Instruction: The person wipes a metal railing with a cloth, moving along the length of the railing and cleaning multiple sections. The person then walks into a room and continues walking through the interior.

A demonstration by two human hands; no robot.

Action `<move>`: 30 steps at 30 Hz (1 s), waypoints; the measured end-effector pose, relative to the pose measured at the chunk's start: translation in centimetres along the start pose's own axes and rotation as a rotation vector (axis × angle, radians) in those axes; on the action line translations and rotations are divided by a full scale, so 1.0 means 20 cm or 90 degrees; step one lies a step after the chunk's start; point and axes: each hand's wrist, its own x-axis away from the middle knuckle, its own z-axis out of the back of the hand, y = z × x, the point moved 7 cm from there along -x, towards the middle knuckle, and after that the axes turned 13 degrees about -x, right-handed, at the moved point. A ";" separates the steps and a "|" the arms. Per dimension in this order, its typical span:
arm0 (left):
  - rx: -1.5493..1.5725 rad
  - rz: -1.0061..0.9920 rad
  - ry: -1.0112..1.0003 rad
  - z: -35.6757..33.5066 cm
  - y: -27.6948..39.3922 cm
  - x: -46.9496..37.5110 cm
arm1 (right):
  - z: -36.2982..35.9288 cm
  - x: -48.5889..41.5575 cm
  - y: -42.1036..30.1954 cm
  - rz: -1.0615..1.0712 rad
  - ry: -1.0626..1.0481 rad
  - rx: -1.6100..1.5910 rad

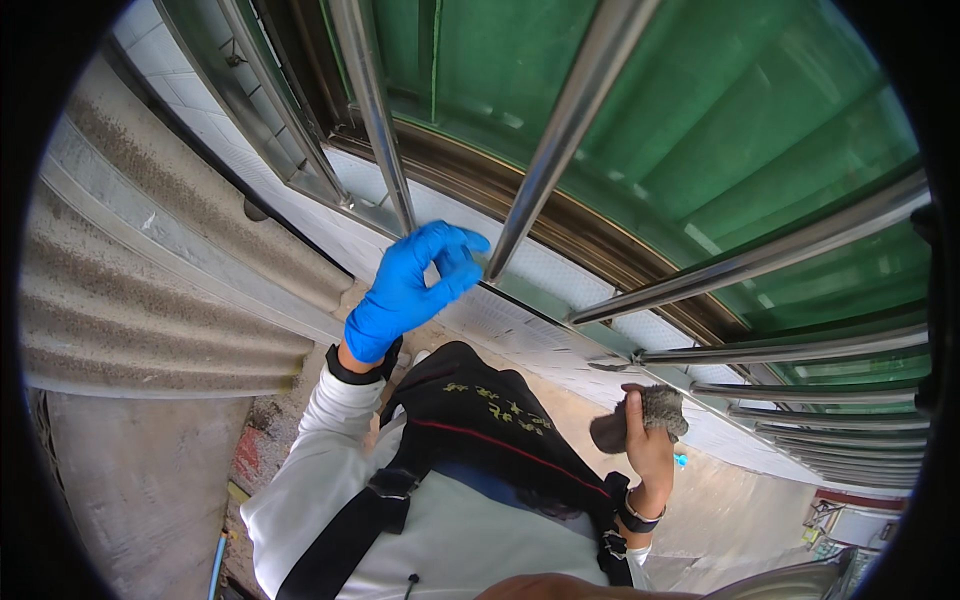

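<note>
My left hand wears a blue disposable glove. It hovers at the bottom rail of a metal window guard, fingers curled and the thumb slightly apart from them. Nothing shows in its grasp. Just right of the fingertips stands the foot of a shiny metal bar; I cannot tell whether they touch. My bare right hand grips a grey-brown fuzzy cloth, low beside the tiled wall and apart from the bars. Behind the guard are window panes with green behind the glass, set in a brown metal frame.
More guard bars run off to the right. A corrugated grey sheet juts in on the left. Below lies a concrete floor. A black apron bearing writing hangs from my front. A blue pipe is at lower left.
</note>
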 end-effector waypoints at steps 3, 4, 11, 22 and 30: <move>-0.037 -0.114 -0.176 -0.05 0.10 0.09 | -0.34 -0.05 -0.34 0.080 -0.123 -0.340; -0.065 -0.151 -0.225 -0.07 0.12 0.14 | -0.47 -0.09 -0.43 0.103 -0.160 -0.369; 0.039 -0.025 -0.015 0.29 -0.19 0.32 | -1.11 -0.19 -0.70 0.344 -0.380 0.001; -0.003 -0.112 0.071 0.71 -0.27 -0.46 | -1.03 0.03 -0.33 0.000 -0.404 -0.174; -0.529 -0.259 -0.369 0.16 -0.79 -0.51 | -0.97 0.14 -0.13 -0.031 -0.312 -0.284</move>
